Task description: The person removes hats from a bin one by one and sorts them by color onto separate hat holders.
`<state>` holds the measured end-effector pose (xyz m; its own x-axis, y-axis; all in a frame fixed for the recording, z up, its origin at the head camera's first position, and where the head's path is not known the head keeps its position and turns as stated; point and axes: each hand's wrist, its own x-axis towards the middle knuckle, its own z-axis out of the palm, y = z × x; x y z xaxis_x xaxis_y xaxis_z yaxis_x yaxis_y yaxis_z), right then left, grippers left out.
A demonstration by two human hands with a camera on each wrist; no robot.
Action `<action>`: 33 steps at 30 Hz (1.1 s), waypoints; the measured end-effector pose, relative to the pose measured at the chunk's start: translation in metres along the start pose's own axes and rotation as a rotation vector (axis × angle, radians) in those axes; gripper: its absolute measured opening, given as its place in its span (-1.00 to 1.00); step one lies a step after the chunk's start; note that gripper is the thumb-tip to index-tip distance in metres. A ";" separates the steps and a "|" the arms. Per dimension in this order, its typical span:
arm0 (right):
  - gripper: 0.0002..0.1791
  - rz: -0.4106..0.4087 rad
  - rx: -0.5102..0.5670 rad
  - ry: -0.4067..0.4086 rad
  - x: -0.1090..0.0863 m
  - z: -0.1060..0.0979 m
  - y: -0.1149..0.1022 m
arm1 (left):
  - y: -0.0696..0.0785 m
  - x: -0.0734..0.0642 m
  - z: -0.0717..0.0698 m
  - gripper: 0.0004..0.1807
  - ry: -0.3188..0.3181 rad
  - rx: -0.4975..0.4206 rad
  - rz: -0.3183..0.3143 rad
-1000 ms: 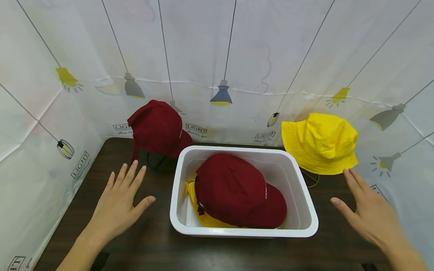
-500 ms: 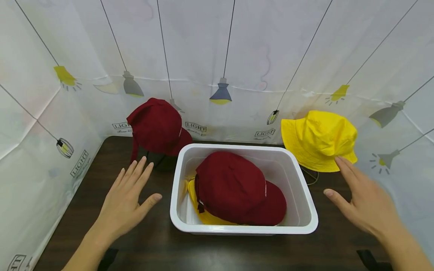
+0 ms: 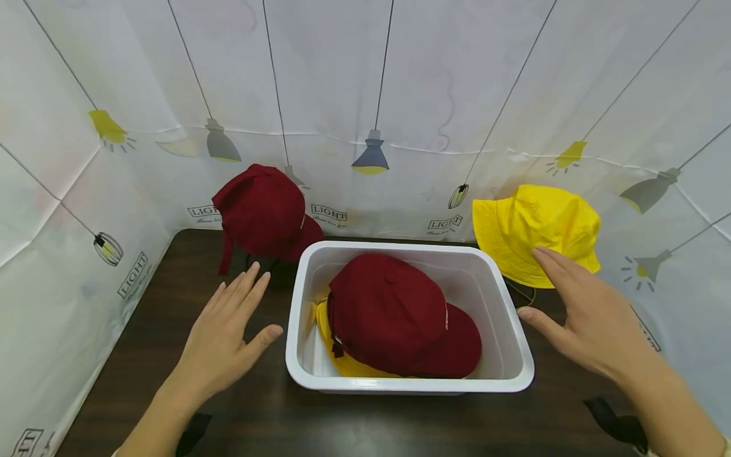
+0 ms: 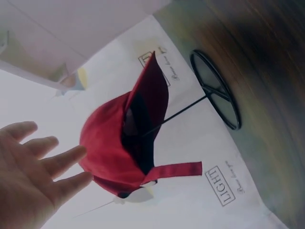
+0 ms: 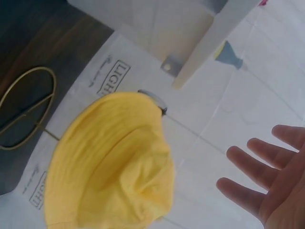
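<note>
My left hand hovers left of the white plastic tub, fingers spread and holding nothing. Just beyond its fingertips a dark red baseball cap hangs on a black wire stand, its back strap dangling. On the tub's other side my right hand is held out with straight fingers, nothing in its grasp. From the head view its fingertips overlap the brim of a yellow bucket hat, which sits on a brass-coloured wire stand. Inside the tub a second dark red cap lies over something yellow, mostly hidden.
A dark wooden table carries the tub and both stands. White curtain printed with hanging lamps closes off the back and sides, close behind the hats. Black straps show at the wrists.
My right hand has moved left, closer to the tub and across the front of the bucket hat. The left hand has shifted slightly right. Hats and tub stay in place.
</note>
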<state>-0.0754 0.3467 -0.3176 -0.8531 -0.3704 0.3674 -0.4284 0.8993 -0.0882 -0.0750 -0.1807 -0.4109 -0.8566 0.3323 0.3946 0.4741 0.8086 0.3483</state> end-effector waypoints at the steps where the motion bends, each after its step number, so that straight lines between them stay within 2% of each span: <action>1: 0.07 -0.004 0.001 0.000 0.002 0.000 -0.002 | 0.001 0.000 0.001 -0.10 0.002 -0.012 0.003; 10: 0.05 -0.057 0.000 -0.002 0.020 -0.004 -0.018 | 0.006 0.006 0.007 -0.11 0.019 -0.082 0.034; 25: -0.01 -0.144 0.014 -0.016 0.047 -0.009 -0.045 | 0.013 0.010 0.014 -0.12 0.047 -0.133 0.099; 33: -0.07 -0.185 0.039 -0.035 0.059 -0.005 -0.058 | 0.016 0.010 0.019 -0.13 0.019 -0.142 0.086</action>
<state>-0.0996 0.2738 -0.2857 -0.7682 -0.5371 0.3484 -0.5896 0.8056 -0.0579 -0.0793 -0.1552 -0.4173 -0.8083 0.3874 0.4433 0.5708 0.7001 0.4290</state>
